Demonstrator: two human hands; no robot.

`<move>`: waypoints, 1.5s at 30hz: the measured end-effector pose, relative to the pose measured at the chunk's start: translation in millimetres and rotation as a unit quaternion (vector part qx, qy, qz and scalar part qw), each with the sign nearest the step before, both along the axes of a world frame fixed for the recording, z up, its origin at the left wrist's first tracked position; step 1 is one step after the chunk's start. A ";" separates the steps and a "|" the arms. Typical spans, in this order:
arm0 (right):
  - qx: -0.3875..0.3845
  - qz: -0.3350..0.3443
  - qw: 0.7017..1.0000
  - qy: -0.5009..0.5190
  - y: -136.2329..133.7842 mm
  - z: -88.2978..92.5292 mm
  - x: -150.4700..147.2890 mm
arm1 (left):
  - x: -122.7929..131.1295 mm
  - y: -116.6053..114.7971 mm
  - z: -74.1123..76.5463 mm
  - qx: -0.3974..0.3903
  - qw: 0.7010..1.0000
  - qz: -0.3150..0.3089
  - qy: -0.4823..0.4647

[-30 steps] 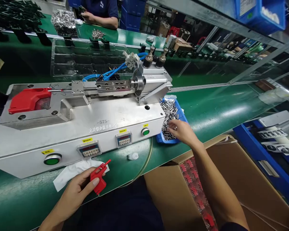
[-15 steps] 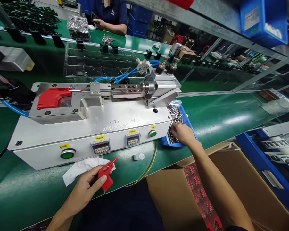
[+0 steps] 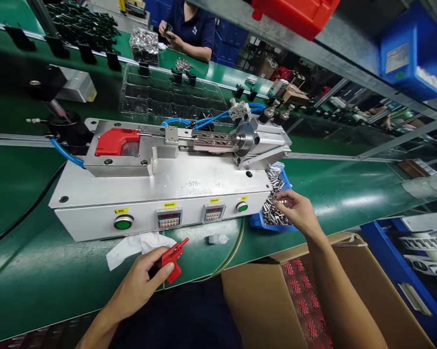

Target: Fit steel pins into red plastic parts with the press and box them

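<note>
My left hand point(image 3: 146, 278) is closed around a red plastic gun-shaped part point(image 3: 172, 261), its thin nozzle pointing up and right. My right hand point(image 3: 297, 211) hovers over a blue bin point(image 3: 257, 221) heaped with short metal pins point(image 3: 276, 213). Thumb and forefinger pinch a small metal pin point(image 3: 275, 197), only its end showing. Between and beyond my hands stands a white and silver bench machine point(image 3: 204, 169). Another red part point(image 3: 113, 142) lies in the metal nest at the machine's left end, with a thin rod reaching toward its tip.
Green buttons point(image 3: 123, 222) line the machine's front. White tissue point(image 3: 131, 246) and a small bottle point(image 3: 218, 239) lie before it. An open cardboard box point(image 3: 258, 300) stands by the bench edge. Across the bench, a co-worker point(image 3: 193, 29) handles a dark part. A metal shelf point(image 3: 335, 53) hangs overhead.
My right hand has lifted slightly from the pins, its fingertips now showing. The red part stays in my left hand. The view has shifted, so the machine appears farther right.
</note>
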State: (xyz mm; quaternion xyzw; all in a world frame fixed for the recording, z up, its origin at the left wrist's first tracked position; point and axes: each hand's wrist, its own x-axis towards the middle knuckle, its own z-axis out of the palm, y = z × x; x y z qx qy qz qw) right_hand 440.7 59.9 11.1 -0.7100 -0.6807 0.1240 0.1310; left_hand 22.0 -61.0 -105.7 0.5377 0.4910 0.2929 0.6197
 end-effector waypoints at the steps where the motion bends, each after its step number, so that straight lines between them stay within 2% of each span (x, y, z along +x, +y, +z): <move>1: 0.008 0.002 0.999 0.041 -5.5 5.0 -1.2 | 0.2 -0.5 -1.6 -0.002 1.000 0.004 0.004; 3: 0.021 0.004 0.987 0.157 -15.5 15.1 -7.6 | 0.6 -1.6 -4.0 -0.006 1.000 0.016 0.011; 7: 0.025 -0.011 0.922 0.386 -24.7 33.9 -29.7 | 0.6 -3.2 -4.6 -0.005 1.000 0.005 0.008; 10: -0.002 -0.006 0.891 0.454 -24.6 42.6 -43.6 | 1.5 -4.0 -3.4 -0.004 1.000 -0.001 0.002; 15: -0.024 0.002 0.871 0.490 -22.8 45.7 -53.0 | 3.2 -4.5 -3.0 0.002 1.000 0.009 -0.001; 22: -0.017 -0.001 0.880 0.474 -23.6 40.1 -54.3 | 1.0 -3.4 -5.6 0.002 1.000 0.000 -0.004; 26: 0.041 0.003 0.891 0.452 -18.1 37.9 -59.6 | 1.0 -3.6 -6.2 -0.003 1.000 -0.003 -0.004; 29: 0.117 0.019 0.923 0.367 -8.5 38.2 -67.8 | 1.5 -3.6 -5.3 -0.001 1.000 -0.006 -0.006; 33: 0.166 0.125 0.966 0.154 6.8 42.0 -79.1 | 3.6 -1.8 -1.6 0.010 1.000 0.008 -0.010; 35: 0.178 0.175 0.966 0.073 11.9 46.4 -84.9 | 6.0 0.0 1.3 0.020 1.000 0.019 -0.012; 38: 0.211 0.226 0.951 0.025 16.8 54.8 -96.2 | 10.0 4.8 6.7 0.047 0.999 0.017 -0.009; 41: 0.245 0.275 0.929 0.020 24.5 60.6 -113.4 | 10.7 12.8 11.9 0.069 0.997 0.015 -0.021; 45: 0.296 0.272 0.912 0.083 42.4 62.5 -157.3 | 7.0 20.4 15.3 0.072 0.996 0.021 -0.055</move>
